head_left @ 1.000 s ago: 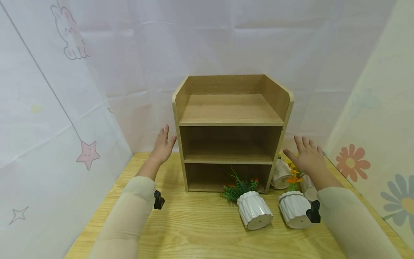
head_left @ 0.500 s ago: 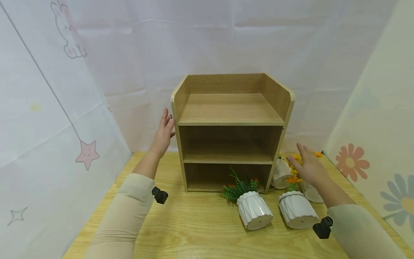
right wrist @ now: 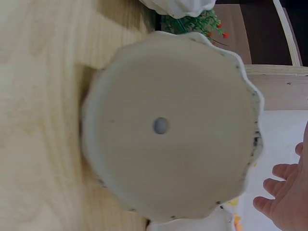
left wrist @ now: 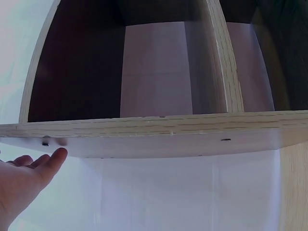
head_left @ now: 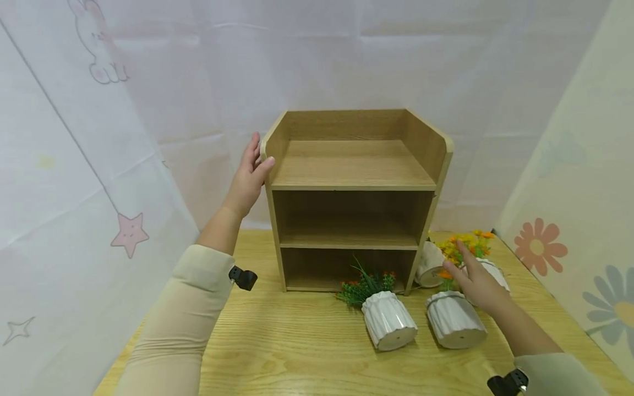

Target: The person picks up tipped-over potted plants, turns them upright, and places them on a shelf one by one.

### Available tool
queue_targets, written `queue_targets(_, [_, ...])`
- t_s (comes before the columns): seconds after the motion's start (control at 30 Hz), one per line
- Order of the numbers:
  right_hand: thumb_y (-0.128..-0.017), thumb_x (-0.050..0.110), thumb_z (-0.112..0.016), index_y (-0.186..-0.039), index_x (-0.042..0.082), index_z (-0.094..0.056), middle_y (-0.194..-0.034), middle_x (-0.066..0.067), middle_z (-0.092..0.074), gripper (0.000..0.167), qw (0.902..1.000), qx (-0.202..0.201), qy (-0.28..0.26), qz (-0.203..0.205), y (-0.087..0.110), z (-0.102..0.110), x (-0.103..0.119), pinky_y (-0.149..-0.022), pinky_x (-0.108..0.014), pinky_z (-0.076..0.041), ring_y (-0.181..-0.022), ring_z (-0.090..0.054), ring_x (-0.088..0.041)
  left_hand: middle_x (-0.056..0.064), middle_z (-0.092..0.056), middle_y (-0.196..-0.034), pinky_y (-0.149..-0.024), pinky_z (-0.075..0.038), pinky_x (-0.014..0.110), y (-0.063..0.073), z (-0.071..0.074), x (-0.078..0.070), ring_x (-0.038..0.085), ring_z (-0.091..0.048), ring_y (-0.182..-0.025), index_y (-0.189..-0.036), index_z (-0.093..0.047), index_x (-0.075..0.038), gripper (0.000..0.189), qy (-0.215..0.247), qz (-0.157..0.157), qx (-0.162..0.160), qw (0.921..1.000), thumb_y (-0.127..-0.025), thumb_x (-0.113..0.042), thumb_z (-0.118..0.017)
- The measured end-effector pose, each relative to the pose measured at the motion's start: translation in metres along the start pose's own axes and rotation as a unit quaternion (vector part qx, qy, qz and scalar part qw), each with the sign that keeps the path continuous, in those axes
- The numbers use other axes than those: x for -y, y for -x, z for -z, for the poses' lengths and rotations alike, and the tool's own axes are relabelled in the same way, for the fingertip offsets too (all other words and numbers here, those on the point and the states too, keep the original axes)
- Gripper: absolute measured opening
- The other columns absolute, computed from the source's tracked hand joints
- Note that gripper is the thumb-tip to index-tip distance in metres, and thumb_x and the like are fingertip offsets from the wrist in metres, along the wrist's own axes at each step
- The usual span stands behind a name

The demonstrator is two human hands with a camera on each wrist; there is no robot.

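We've got left hand (head_left: 245, 184), thumb spread from fingers, at upper left side of grainy pale-wood three-tier shelf unit (head_left: 354, 188) standing on counter (head_left: 277, 341), contact unclear. Right hand (head_left: 482, 287), fingers loosely spread, near orange-flowered white pot (head_left: 455, 322): fluted, on its side, single base hole.

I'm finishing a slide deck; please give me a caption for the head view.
A left hand beside a wooden shelf, a right hand near white flowerpots lying on a table.
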State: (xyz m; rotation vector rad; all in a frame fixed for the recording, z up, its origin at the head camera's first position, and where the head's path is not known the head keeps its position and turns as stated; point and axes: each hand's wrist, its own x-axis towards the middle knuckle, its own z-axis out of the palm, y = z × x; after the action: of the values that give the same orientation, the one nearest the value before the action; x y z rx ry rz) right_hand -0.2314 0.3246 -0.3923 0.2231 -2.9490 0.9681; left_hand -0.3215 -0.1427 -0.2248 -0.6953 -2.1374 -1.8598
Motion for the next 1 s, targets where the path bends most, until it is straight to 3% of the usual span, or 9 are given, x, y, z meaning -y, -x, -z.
queue_targets(0.13, [-0.106, 0.045, -0.029, -0.156, 0.012, 0.016, -0.154, -0.042, -0.006, 0.074, 1.0, 0.002, 0.007, -0.002, 0.008, -0.006, -0.003, -0.087, -0.078, -0.038, -0.125, -0.03, -0.069, 0.009, -0.023, -0.162, -0.111, -0.037, 0.047, 0.0, 0.0, 0.0, 0.031, -0.038, -0.137, -0.16, -0.002, -0.023, 0.07, 0.01, 0.002, 0.008, 0.9999, -0.102, -0.024, -0.042])
queue_targets(0.23, [-0.107, 0.045, -0.029, -0.156, 0.012, 0.014, -0.152, -0.044, -0.012, 0.074, 0.9999, 0.005, 0.01, -0.006, 0.015, -0.009, -0.007, -0.078, -0.072, -0.046, -0.122, -0.036, -0.068, 0.011, -0.027, -0.159, -0.111, -0.036, 0.049, 0.002, 0.002, 0.001, 0.032, -0.039, -0.134, -0.159, -0.003, -0.027, 0.067, 0.0, 0.003, 0.011, 0.9999, -0.103, -0.027, -0.039])
queue_targets(0.33, [-0.107, 0.045, -0.028, -0.156, 0.009, 0.013, -0.151, -0.044, -0.013, 0.074, 0.9999, 0.011, -0.001, -0.011, 0.021, -0.012, -0.011, -0.082, -0.073, -0.044, -0.124, -0.035, -0.067, 0.011, -0.027, -0.159, -0.113, -0.034, 0.052, 0.003, 0.003, 0.003, 0.031, -0.038, -0.136, -0.159, -0.004, -0.031, 0.062, -0.018, 0.005, 0.011, 0.9998, -0.106, -0.031, -0.035])
queue_targets(0.5, [-0.107, 0.041, -0.031, -0.156, 0.005, 0.009, -0.152, -0.044, -0.012, 0.073, 0.9998, 0.001, -0.017, -0.005, 0.03, -0.019, -0.017, -0.091, -0.08, -0.031, -0.125, -0.03, -0.069, 0.007, -0.021, -0.163, -0.116, -0.031, 0.053, 0.003, 0.005, 0.006, 0.03, -0.034, -0.141, -0.158, -0.005, -0.034, 0.058, -0.029, 0.003, 0.017, 0.9994, -0.107, -0.032, -0.032])
queue_targets(0.7, [-0.106, 0.042, -0.034, -0.157, 0.006, 0.01, -0.152, -0.043, -0.01, 0.076, 0.9992, 0.013, -0.027, -0.024, 0.037, -0.024, -0.023, -0.089, -0.08, -0.031, -0.126, -0.023, -0.071, 0.01, -0.029, -0.159, -0.115, -0.034, 0.053, 0.002, 0.004, 0.008, 0.032, -0.039, -0.137, -0.158, -0.006, -0.034, 0.058, -0.03, -0.006, 0.018, 0.9994, -0.107, -0.031, -0.032])
queue_targets(1.0, [-0.103, 0.041, -0.046, -0.152, -0.011, 0.006, -0.149, -0.047, -0.011, 0.088, 0.9971, 0.039, -0.054, -0.037, 0.044, -0.032, -0.024, -0.098, -0.075, -0.032, -0.13, -0.023, -0.067, 0.006, -0.028, -0.16, -0.113, -0.035, 0.054, 0.002, 0.005, 0.007, 0.033, -0.04, -0.135, -0.158, -0.008, -0.038, 0.057, -0.031, 0.007, 0.011, 0.9994, -0.107, -0.032, -0.033])
